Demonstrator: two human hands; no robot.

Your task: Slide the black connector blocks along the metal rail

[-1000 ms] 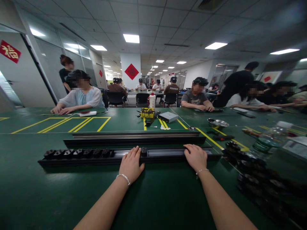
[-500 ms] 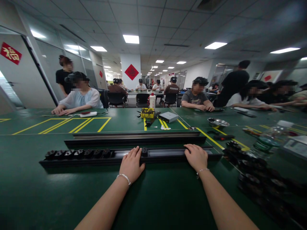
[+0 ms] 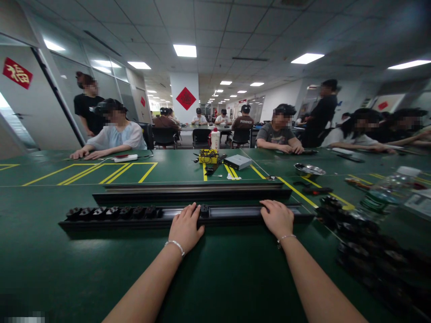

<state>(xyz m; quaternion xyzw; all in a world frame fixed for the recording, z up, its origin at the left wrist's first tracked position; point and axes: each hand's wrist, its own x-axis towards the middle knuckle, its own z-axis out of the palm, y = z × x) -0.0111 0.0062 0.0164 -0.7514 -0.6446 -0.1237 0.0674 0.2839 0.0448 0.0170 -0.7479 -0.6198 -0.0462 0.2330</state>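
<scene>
A long black rail (image 3: 235, 220) with a pale metallic channel lies crosswise on the green table in front of me. Several black socket-like modules (image 3: 112, 212) sit in a row at its left end. One single module (image 3: 204, 210) sits near the middle, right beside the fingertips of my left hand (image 3: 185, 226). That hand is closed over the rail, fingers across the top and thumb at the near side. Farther right, my right hand (image 3: 276, 217) is closed over the same rail with bent fingers; its thumb is hidden.
A second black rail (image 3: 191, 195) lies just behind. Many black modules (image 3: 377, 246) are heaped at right, near a plastic bottle (image 3: 380, 197). Beyond stand a metal bowl (image 3: 310, 170), a grey box (image 3: 237, 162) and a yellow holder (image 3: 208, 155). People sit across the table.
Both hands keep their places on the rail. The view has shifted slightly. In the background, the standing person at right has turned.
</scene>
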